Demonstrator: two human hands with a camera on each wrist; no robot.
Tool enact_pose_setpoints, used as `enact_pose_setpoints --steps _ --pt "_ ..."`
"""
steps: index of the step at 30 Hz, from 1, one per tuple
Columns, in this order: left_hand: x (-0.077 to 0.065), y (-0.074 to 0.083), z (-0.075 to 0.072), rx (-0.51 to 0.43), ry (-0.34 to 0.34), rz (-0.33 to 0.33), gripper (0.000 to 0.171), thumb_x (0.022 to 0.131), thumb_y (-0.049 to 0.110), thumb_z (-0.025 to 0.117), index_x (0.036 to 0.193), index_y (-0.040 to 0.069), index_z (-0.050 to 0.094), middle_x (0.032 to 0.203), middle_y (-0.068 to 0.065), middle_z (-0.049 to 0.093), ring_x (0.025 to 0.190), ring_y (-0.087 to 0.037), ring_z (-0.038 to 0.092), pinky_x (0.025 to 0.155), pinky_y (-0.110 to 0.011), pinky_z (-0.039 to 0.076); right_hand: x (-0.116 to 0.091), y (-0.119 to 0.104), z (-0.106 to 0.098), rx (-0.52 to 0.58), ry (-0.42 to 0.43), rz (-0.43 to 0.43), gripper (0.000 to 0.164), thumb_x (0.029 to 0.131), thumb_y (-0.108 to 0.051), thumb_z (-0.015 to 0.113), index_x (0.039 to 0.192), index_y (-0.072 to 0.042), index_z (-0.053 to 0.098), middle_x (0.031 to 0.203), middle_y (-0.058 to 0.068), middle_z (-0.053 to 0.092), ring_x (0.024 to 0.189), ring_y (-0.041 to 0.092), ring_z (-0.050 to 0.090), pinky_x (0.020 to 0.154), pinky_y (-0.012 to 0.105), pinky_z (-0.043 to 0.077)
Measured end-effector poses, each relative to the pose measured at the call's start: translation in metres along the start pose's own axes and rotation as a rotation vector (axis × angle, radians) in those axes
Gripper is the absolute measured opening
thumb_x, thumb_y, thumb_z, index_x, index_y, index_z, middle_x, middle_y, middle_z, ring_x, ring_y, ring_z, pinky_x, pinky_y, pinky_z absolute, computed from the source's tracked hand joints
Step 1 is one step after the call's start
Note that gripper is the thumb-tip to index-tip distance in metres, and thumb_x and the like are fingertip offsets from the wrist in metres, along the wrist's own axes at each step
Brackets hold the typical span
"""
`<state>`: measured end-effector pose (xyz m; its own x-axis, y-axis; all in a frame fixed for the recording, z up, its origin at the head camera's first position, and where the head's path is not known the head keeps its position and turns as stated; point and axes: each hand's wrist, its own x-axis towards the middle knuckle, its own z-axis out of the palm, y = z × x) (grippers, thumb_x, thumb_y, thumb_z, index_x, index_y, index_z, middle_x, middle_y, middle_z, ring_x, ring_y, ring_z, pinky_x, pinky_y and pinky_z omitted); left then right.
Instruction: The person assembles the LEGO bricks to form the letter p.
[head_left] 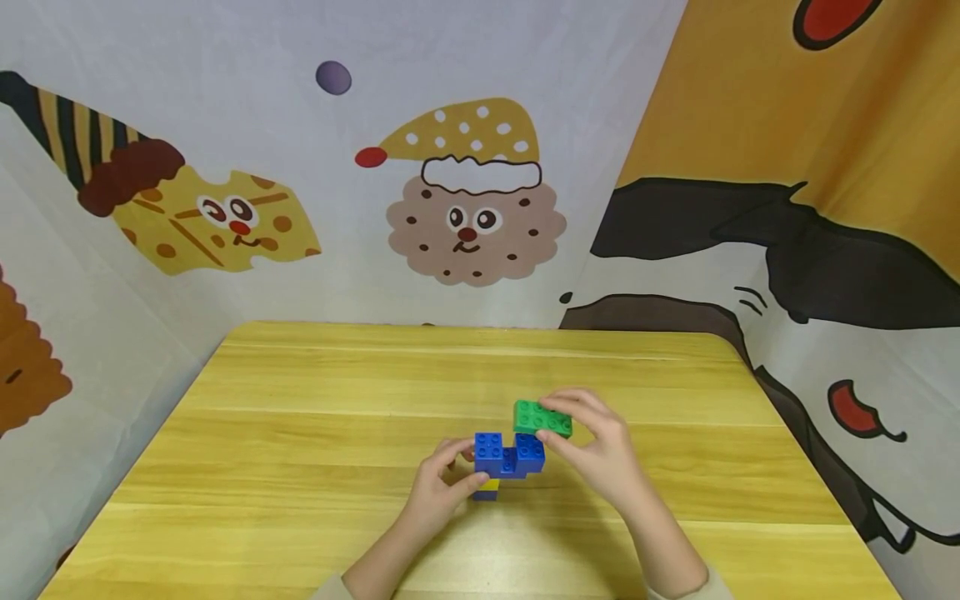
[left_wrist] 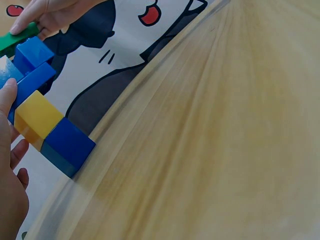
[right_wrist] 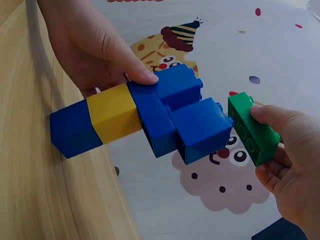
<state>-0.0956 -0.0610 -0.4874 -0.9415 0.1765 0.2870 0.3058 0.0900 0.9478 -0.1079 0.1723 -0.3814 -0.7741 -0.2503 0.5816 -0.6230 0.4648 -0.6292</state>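
Note:
A stack of toy building bricks stands on the table, with a blue brick (right_wrist: 75, 129) at the bottom and a yellow brick (right_wrist: 114, 112) over it. Across the yellow one lies a longer blue brick (right_wrist: 156, 122), topped by two square blue bricks (head_left: 488, 447) with a gap between them. My left hand (head_left: 437, 490) grips the stack from the left, thumb on the near side near the long brick. In my right hand (head_left: 600, 446), thumb and fingers pinch a green brick (head_left: 531, 417), studs up. It is just above the right square brick, apart from it in the right wrist view.
The wooden table (head_left: 300, 467) spreads out around the stack, its far edge running below a wall cloth (head_left: 285, 100) printed with cartoon figures. In the left wrist view, the table edge (left_wrist: 117, 117) passes behind the bricks.

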Motion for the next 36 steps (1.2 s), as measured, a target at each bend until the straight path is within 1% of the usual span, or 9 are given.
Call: enact_pose_setpoints --steps 8,13,15,17,20,24,30,36 --pt "0.0 0.001 0.0 0.004 0.004 -0.024 0.037 0.083 0.011 0.074 0.119 0.009 0.065 0.096 0.002 0.059 0.089 -0.028 0.047 0.076 -0.028 0.042 -0.001 -0.006 0.003 0.021 -0.007 -0.044 0.041 0.072 -0.004 0.082 0.112 -0.007 0.069 0.113 0.003 0.064 0.105 0.021 0.058 0.093 0.028 0.045" --pt "0.0 0.001 0.0 -0.005 0.005 -0.007 0.035 0.083 0.011 0.074 0.118 0.011 0.066 0.097 0.003 0.06 0.091 -0.029 0.05 0.078 -0.031 0.041 -0.001 -0.008 0.007 0.051 -0.022 -0.072 0.041 0.074 -0.002 0.081 0.112 -0.006 0.069 0.113 0.003 0.063 0.104 0.021 0.058 0.093 0.028 0.046" --pt "0.001 0.001 0.0 -0.007 0.006 0.01 0.035 0.083 0.011 0.074 0.118 0.012 0.066 0.097 0.003 0.06 0.091 -0.03 0.05 0.078 -0.032 0.041 -0.001 -0.009 0.008 0.07 -0.041 -0.061 0.039 0.075 -0.003 0.08 0.113 -0.007 0.069 0.113 0.001 0.063 0.105 0.02 0.057 0.093 0.029 0.046" --pt "0.001 0.001 0.0 -0.004 0.007 0.027 0.035 0.083 0.011 0.074 0.118 0.012 0.066 0.097 0.003 0.06 0.091 -0.03 0.051 0.077 -0.033 0.041 -0.001 -0.01 0.009 0.08 -0.055 -0.056 0.039 0.076 -0.004 0.08 0.112 -0.007 0.069 0.114 0.001 0.063 0.106 0.019 0.057 0.093 0.03 0.046" --pt "0.001 0.001 0.0 0.006 0.01 0.034 0.036 0.083 0.011 0.074 0.118 0.011 0.066 0.097 0.004 0.06 0.091 -0.03 0.051 0.077 -0.032 0.042 -0.001 -0.01 0.011 0.094 -0.08 -0.043 0.037 0.077 -0.006 0.079 0.112 -0.008 0.069 0.114 -0.001 0.063 0.107 0.017 0.056 0.093 0.031 0.047" --pt "0.001 0.002 0.0 0.012 0.009 0.034 0.036 0.083 0.011 0.074 0.118 0.011 0.066 0.097 0.004 0.061 0.091 -0.03 0.052 0.077 -0.032 0.042 -0.001 -0.01 0.015 0.097 -0.095 -0.066 0.036 0.078 -0.007 0.079 0.112 -0.007 0.069 0.113 0.0 0.063 0.106 0.018 0.057 0.091 0.033 0.048" --pt "0.002 0.0 0.0 0.013 0.007 0.076 0.035 0.084 0.01 0.073 0.119 0.01 0.065 0.097 0.001 0.061 0.091 -0.031 0.052 0.076 -0.033 0.042 -0.001 -0.01 0.018 0.101 -0.114 -0.083 0.035 0.078 -0.008 0.079 0.112 -0.009 0.069 0.112 -0.002 0.063 0.105 0.017 0.056 0.089 0.035 0.049" --pt "0.002 0.001 0.001 0.009 0.008 0.052 0.038 0.082 0.006 0.073 0.119 0.009 0.065 0.099 -0.001 0.061 0.093 -0.034 0.052 0.078 -0.038 0.041 -0.001 -0.01 0.021 0.107 -0.133 -0.088 0.035 0.079 -0.009 0.079 0.112 -0.009 0.07 0.113 -0.002 0.063 0.107 0.017 0.055 0.089 0.035 0.049"
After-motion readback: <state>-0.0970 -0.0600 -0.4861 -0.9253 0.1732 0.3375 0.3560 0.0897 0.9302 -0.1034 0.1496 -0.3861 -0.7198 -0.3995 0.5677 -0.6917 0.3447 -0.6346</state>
